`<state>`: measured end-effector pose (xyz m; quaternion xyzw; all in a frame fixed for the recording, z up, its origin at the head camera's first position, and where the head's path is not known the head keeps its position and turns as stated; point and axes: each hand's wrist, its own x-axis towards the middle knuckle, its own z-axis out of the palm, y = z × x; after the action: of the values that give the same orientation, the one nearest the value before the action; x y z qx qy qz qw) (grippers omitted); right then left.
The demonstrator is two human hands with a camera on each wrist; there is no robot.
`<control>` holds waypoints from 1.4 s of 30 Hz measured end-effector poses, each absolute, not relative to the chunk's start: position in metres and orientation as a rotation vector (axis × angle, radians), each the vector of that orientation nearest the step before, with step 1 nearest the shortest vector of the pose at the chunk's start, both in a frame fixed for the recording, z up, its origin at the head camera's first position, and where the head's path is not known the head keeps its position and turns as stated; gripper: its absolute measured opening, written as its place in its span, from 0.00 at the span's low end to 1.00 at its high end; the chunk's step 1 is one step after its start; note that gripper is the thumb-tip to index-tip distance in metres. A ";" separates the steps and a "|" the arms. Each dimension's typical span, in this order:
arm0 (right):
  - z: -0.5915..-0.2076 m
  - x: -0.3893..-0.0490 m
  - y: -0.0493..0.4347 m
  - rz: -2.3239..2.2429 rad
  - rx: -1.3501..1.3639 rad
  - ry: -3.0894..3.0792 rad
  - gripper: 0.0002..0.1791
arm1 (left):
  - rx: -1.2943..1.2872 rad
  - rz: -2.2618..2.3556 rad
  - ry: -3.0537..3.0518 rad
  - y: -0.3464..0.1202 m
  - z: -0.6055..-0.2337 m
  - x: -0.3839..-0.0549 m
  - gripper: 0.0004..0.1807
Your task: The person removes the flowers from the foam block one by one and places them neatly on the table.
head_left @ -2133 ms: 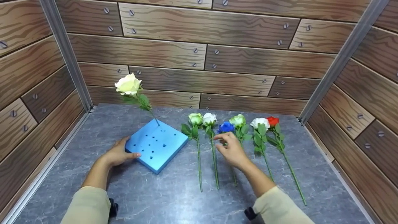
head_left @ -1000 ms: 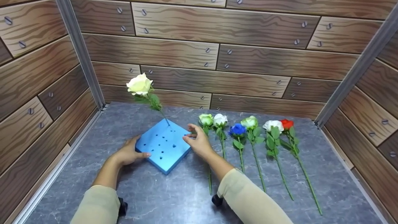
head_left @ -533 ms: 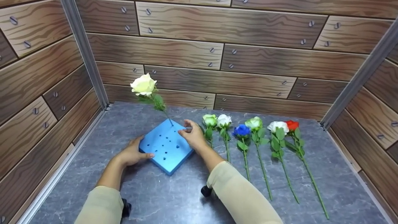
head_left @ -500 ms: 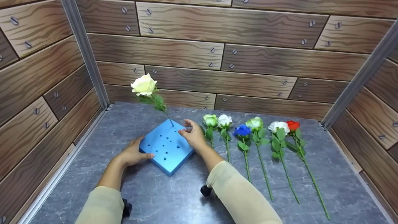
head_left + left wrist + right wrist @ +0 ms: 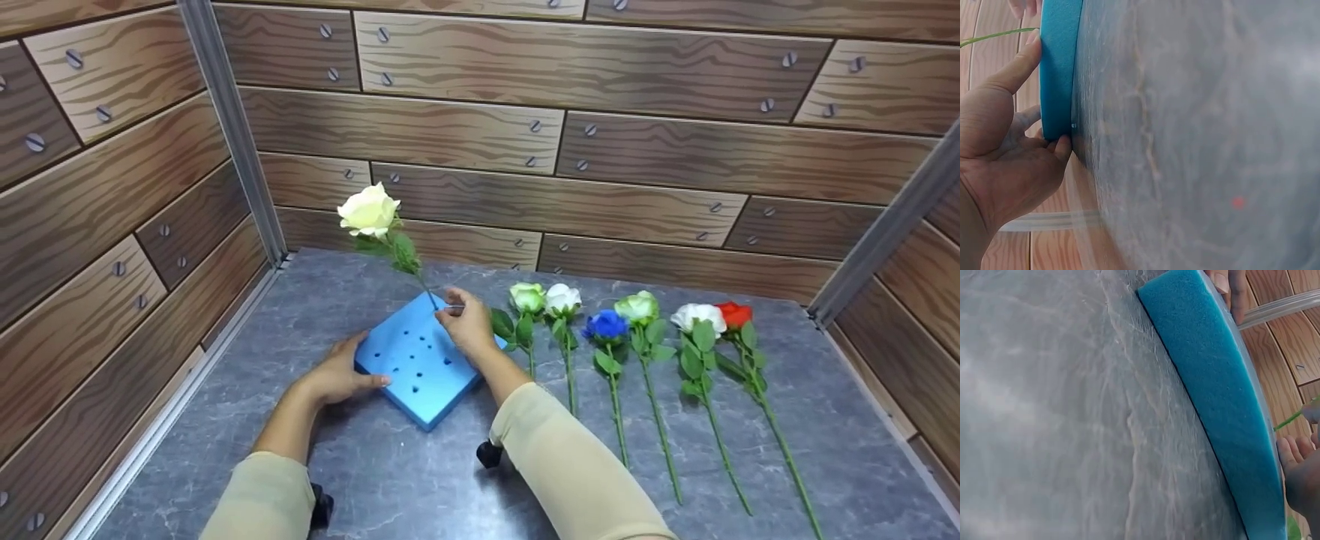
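Note:
A blue foam block (image 5: 420, 375) with several holes lies turned cornerwise on the table. A pale yellow rose (image 5: 369, 211) leans leftward, its stem standing in the block's back corner. My left hand (image 5: 335, 375) grips the block's left corner, thumb on top and the other fingers at the side. In the left wrist view, that hand (image 5: 1005, 124) holds the blue edge (image 5: 1058, 73). My right hand (image 5: 470, 324) is over the back right side, fingertips bent beside the rose stem with a gap between thumb and forefinger. The right wrist view shows it (image 5: 1300, 467) near the green stem (image 5: 1289, 421).
To the right lie a green-white rose (image 5: 527, 298), a white rose (image 5: 562, 300), a blue rose (image 5: 606, 325), another green-white rose (image 5: 637, 307), another white rose (image 5: 698, 318) and a red rose (image 5: 735, 313). Wood-patterned walls (image 5: 465, 135) enclose the grey marbled table (image 5: 390, 480).
My right hand has moved left from above the blue rose to the yellow rose's stem base. The left hand keeps its grip on the block. The head view has shifted rightward.

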<state>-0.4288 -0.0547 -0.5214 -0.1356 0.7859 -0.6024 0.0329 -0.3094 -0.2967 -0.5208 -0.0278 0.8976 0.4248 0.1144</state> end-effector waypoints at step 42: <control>-0.533 -0.429 -0.079 -1.532 -0.329 2.966 0.13 | -0.123 1.284 2.600 -0.299 -0.525 -0.313 0.62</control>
<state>-0.4289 -0.0793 -0.5332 -0.0974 0.8791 -0.4543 -0.1061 -0.3131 -0.2987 -0.5248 -0.0420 0.8894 0.4393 0.1195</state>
